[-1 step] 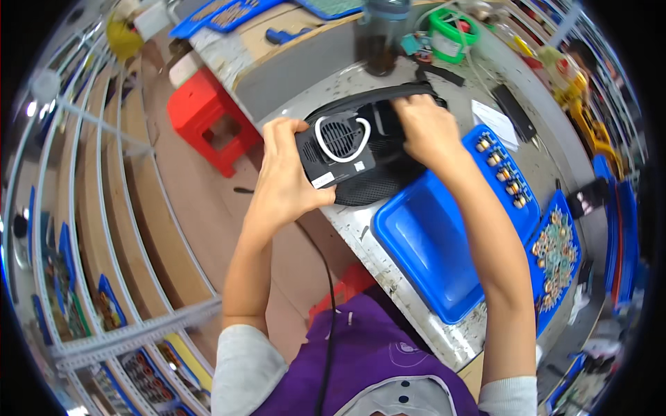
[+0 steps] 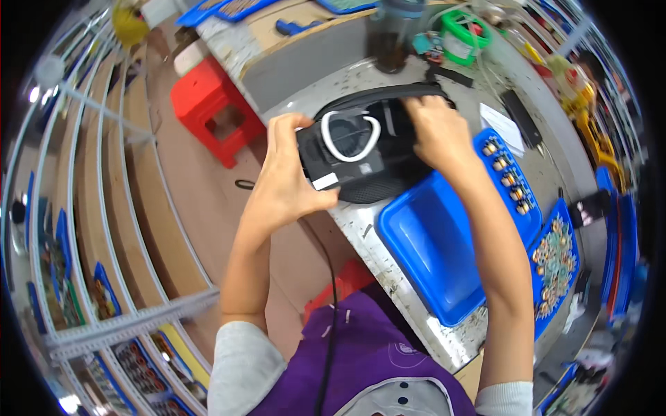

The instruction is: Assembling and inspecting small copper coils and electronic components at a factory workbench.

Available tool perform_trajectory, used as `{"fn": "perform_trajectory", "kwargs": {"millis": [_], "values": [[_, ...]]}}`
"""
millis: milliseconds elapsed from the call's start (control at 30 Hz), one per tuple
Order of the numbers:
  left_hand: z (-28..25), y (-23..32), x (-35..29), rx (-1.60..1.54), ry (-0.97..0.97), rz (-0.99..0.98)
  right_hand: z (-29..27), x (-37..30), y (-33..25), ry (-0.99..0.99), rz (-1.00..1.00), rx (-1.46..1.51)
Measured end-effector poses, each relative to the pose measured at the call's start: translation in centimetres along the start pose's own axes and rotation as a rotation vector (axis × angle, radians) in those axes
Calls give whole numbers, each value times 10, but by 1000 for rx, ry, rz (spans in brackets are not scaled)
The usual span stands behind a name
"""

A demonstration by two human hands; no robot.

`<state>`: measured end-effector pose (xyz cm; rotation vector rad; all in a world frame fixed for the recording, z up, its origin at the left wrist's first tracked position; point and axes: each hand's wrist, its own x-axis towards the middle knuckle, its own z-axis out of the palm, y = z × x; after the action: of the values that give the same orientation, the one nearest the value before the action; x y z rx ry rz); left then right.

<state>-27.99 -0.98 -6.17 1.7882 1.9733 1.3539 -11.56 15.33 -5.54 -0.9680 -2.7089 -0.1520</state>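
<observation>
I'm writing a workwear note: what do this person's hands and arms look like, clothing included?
The left hand and right hand are bare, with no gloves, watch or bracelet visible. Light grey sleeves stop well short of them. A purple apron covers the front, with a grey patch bearing dark dots; a dark cable runs down over it.

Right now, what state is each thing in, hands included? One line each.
Black case, open, between both hands.
Black device, at the case's left end, white loop facing up.
Left hand, gripping the device's left end.
Right hand, fingers bent at the case's right end, grip unclear.
Blue tray, lying face up.
Green bucket, lidless, with things inside.
Red stool, upright.
Bottle, upright.
</observation>
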Motion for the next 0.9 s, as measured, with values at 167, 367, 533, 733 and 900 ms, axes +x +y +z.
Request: {"fn": "perform_trajectory", "kwargs": {"millis": [167,367,533,733,900], "values": [[-17,-31,-47,-46,42,43,31,-5,-42,-4,-101,-65],[-17,-51,-72,55,-41,-98,64,1,-55,-59,-179,-77],[-5,-69,-79,73,-73,-114,75,-1,-52,-68,-145,-39],[3,-102,-80,-499,-199,-497,63,-29,-43,94,-465,179],[-4,-110,-54,-923,-464,-781,69,-44,-41,-24,-382,169]]}}
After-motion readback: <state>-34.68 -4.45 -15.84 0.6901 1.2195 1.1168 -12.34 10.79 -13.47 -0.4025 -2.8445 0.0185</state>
